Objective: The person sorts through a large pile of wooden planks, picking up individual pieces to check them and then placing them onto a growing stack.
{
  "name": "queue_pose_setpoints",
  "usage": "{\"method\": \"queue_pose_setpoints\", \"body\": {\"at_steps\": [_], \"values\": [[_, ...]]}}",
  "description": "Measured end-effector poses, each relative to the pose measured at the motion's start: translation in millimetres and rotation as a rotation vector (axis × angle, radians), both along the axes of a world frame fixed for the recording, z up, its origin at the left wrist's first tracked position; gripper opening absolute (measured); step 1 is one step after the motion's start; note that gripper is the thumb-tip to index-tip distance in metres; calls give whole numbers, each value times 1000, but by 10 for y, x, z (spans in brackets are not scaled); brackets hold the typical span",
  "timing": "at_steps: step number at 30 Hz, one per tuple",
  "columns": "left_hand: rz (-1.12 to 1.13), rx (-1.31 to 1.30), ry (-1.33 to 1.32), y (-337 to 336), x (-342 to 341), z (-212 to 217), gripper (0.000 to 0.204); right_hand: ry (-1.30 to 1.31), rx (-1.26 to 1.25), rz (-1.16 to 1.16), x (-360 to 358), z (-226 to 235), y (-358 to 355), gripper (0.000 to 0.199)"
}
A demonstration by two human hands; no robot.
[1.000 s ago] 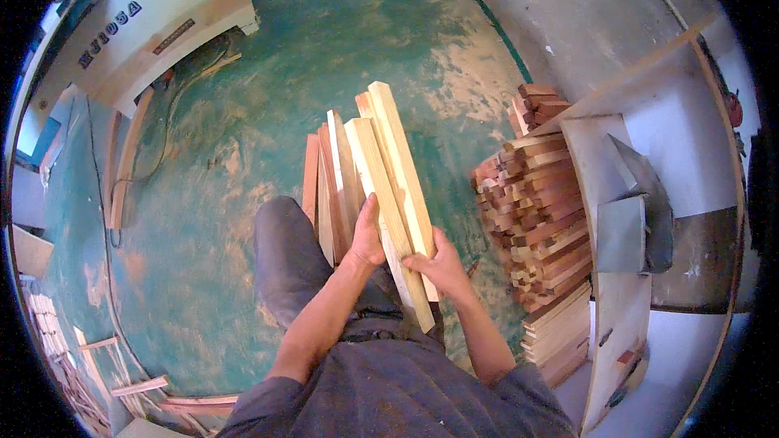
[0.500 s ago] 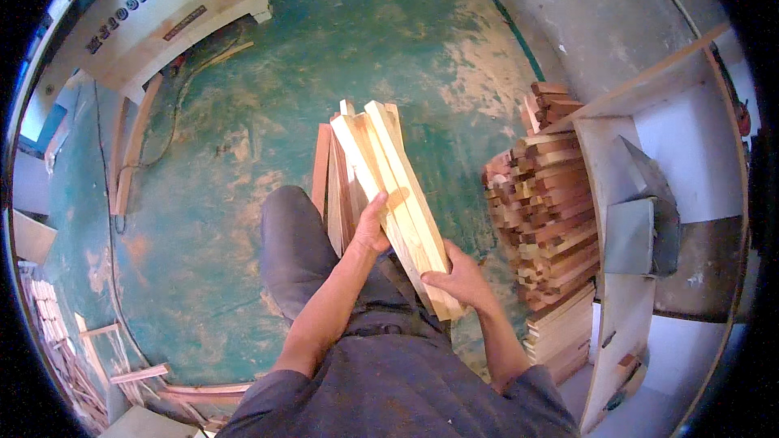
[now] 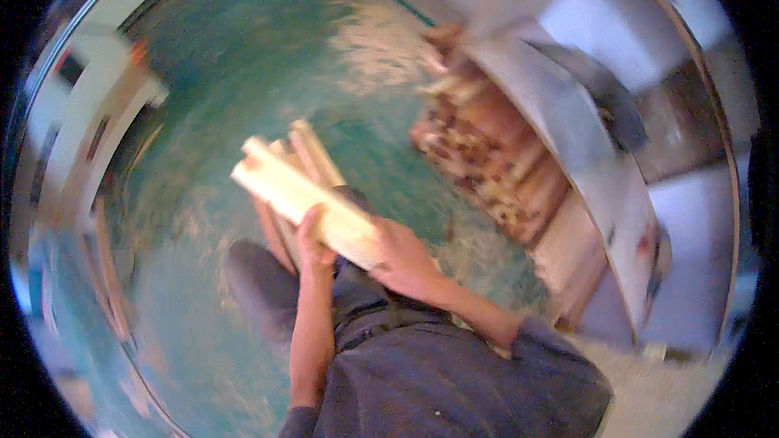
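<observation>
A bundle of pale wooden strips (image 3: 296,195) lies slantwise across my lap, held in both hands. My left hand (image 3: 315,237) wraps round its underside near the middle. At the end closest to my body, my right hand (image 3: 406,258) grips it from the right. Beneath and behind the bundle, more strips, some of them reddish wood (image 3: 276,235), stand between my knees; their lower parts are hidden. Motion blurs the picture, so single strips are hard to tell apart.
To the right, a large stack of wooden strips (image 3: 487,162) lies beside a pale cabinet (image 3: 560,105). A light-coloured machine (image 3: 105,113) stands at the left. Sawdust patches mark the green floor (image 3: 235,57), and a cable (image 3: 150,393) runs along it at lower left.
My view has turned to the right, shifting the stack and cabinet leftward in the picture. The bundle now slants more to the left and lies flatter; both hands still hold it.
</observation>
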State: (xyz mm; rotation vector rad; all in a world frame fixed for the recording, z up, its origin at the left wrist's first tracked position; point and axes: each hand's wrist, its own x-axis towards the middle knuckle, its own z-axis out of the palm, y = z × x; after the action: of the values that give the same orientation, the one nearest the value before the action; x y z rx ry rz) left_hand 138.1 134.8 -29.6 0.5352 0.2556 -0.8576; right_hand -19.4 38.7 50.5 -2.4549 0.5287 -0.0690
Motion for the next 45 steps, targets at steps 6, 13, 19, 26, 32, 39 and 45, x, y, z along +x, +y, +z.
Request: {"method": "queue_pose_setpoints", "body": {"at_steps": [6, 13, 19, 26, 32, 39, 45], "values": [[-1, 184, -160, -287, -113, 338, 55, -22, -215, -70, -23, -64, -11, 96], [-294, 267, -364, -682, -396, 426, 68, -194, 183, -312, -612, -287, -442, 93], [-472, 450, -583, -665, -619, 238, 81, -156, 197, -839, -1234, -514, -666, 92], [-397, 520, -659, -389, -591, -248, 51, -190, 2, -1085, -1426, -489, -1267, 80], [-428, 450, -596, -361, -500, -137, 44, -213, -55, -1178, -1033, -589, -2180, 70], [-420, 472, -630, -291, -503, -289, 43, 2, -77, -1259, -171, -576, -3307, 71], [-399, 475, -602, -309, -563, -248, 41, 62, -74, -1145, 283, -665, -3490, 93]]}}
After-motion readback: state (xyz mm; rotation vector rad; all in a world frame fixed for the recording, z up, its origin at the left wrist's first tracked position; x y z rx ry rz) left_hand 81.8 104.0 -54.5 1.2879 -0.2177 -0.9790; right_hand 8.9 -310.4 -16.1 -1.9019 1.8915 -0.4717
